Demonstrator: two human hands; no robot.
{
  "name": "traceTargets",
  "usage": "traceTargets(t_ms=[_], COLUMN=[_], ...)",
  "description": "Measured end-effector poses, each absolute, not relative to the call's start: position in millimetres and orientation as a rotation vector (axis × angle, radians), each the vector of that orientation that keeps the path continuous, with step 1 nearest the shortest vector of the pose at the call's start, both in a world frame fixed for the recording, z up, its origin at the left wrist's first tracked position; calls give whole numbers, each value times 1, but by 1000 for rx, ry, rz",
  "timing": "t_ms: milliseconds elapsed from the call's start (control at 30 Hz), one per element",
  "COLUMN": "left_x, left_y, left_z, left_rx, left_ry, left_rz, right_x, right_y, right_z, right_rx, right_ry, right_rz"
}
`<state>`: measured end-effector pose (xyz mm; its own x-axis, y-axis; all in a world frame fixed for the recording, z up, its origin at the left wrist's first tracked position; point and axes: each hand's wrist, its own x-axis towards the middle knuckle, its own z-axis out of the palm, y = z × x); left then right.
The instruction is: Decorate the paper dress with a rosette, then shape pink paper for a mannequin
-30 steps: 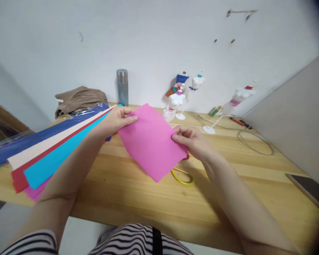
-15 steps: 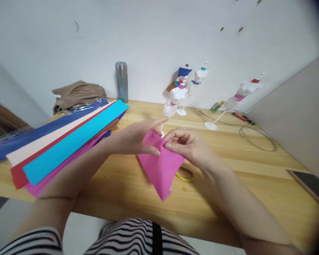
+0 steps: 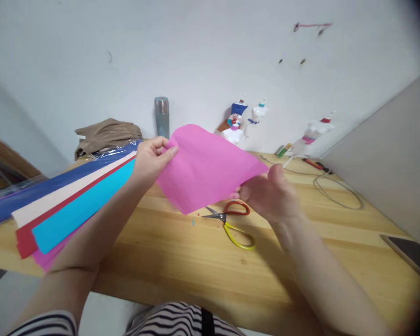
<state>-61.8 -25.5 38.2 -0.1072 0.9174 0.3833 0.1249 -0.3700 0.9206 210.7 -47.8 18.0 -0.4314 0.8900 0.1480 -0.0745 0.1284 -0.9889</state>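
Note:
A pink crepe paper sheet (image 3: 206, 168), roughly diamond-shaped with a rounded top, is spread out above the table. My left hand (image 3: 156, 158) pinches its left edge between thumb and fingers. At the opposite corner is my right hand (image 3: 271, 193), fingers stretched under the paper and thumb raised apart; the fingers are partly hidden. Below the sheet lie scissors (image 3: 223, 217) with one red and one yellow handle, their blades parted. Small red and blue scraps are scattered near the blades.
Folded crepe paper strips (image 3: 87, 203) in several colours lie at left, before a brown cloth (image 3: 108, 133). A flask (image 3: 162, 116) stands by the wall. Small white mannequins (image 3: 233, 135) are at the back, one (image 3: 318, 128) farther right. A cable (image 3: 339, 191) and phone (image 3: 402, 252) lie at right.
The pink paper has gone from gathered and folded to spread flat and raised. My left hand moved left to its edge; my right hand shifted right and opened. The scissors are now uncovered.

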Motion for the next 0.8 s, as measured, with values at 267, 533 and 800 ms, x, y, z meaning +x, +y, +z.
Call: traceTargets(t_ms=[267, 533, 800], left_x=[-53, -56, -60], left_y=[-17, -12, -12], left_z=[23, 21, 25], left_rx=[1189, 1203, 1190], left_ry=[991, 916, 869], left_rz=[1604, 1509, 1259], right_x=[203, 210, 217], right_y=[-37, -33, -30], right_z=[-4, -1, -5], right_rx=[-974, -1009, -1017], right_ry=[-1385, -1310, -1429], right_rz=[1379, 1139, 1136])
